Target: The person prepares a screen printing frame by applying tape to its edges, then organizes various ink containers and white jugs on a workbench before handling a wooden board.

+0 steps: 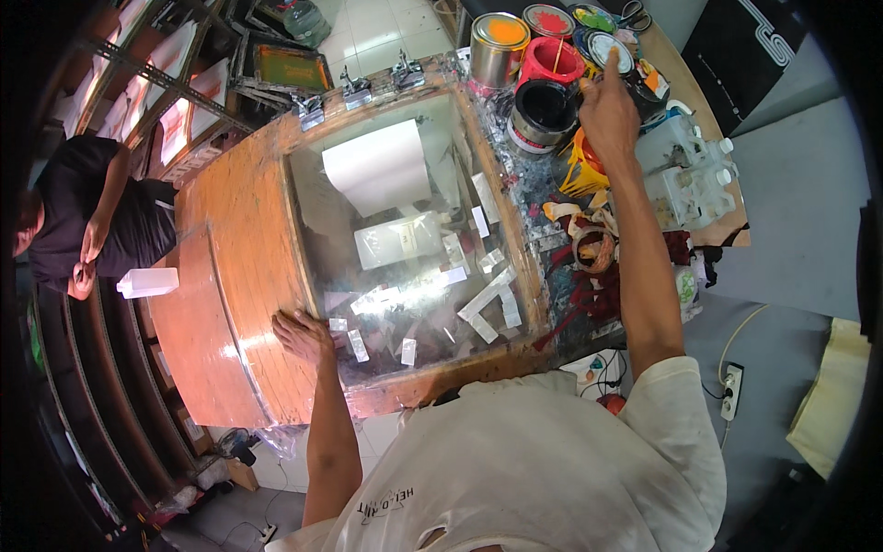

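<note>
1. Grip: right hand (611, 120) extended, index fingertip at the white-topped container (603, 46), thumb spread apart from it; whether anything is clasped – cannot tell.
2. Container stands at the far right, just beside the red can (550, 63).
3. Left hand (303, 336) palm down on the wooden tabletop (248, 271), fingers splayed, holding nothing – judged a sound brace.
4. Advice: keep container level; clear the open black can (544, 109) and yellow-streaked can (582, 166).

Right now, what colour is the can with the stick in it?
Red; the can shows best in the head view.
</note>
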`<act>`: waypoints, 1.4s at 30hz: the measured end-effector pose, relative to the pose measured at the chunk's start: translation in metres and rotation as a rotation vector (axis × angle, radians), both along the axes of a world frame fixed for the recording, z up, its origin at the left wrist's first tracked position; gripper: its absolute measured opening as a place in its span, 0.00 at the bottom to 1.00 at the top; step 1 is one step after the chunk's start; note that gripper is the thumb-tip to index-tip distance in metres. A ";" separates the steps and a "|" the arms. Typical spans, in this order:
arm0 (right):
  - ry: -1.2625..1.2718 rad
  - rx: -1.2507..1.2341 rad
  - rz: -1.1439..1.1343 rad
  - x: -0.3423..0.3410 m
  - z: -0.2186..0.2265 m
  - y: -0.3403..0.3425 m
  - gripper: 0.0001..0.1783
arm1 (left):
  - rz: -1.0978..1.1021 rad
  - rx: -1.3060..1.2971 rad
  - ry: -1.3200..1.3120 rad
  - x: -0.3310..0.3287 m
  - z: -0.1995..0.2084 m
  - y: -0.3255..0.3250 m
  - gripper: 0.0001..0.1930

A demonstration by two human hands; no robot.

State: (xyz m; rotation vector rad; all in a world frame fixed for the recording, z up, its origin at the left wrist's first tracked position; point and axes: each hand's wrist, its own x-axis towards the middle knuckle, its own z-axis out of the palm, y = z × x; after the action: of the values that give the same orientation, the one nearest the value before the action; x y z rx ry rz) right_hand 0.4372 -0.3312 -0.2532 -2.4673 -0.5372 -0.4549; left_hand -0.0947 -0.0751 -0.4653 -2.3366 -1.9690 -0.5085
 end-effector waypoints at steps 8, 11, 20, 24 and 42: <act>1.530 1.710 0.764 -0.127 0.011 -0.062 0.51 | -0.007 0.026 0.002 -0.002 -0.006 0.001 0.31; 1.585 1.890 0.675 -0.156 -0.006 -0.076 0.52 | -0.008 0.042 -0.013 -0.004 -0.007 0.001 0.31; 0.694 0.935 0.087 -0.188 -0.048 -0.166 0.21 | 0.003 -0.025 0.007 -0.001 -0.002 -0.001 0.34; 0.536 0.665 -0.329 -0.192 -0.078 -0.256 0.12 | 0.000 -0.035 0.039 0.001 0.005 -0.004 0.34; 0.484 -0.081 -0.006 -0.206 -0.154 -0.221 0.09 | -0.061 0.037 0.095 -0.006 -0.006 0.004 0.31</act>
State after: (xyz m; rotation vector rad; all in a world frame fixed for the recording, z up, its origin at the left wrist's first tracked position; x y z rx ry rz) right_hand 0.2311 -0.5520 -0.4077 -2.5313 -0.3497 0.1688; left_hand -0.1009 -0.0709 -0.4717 -2.3579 -1.8369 -0.4252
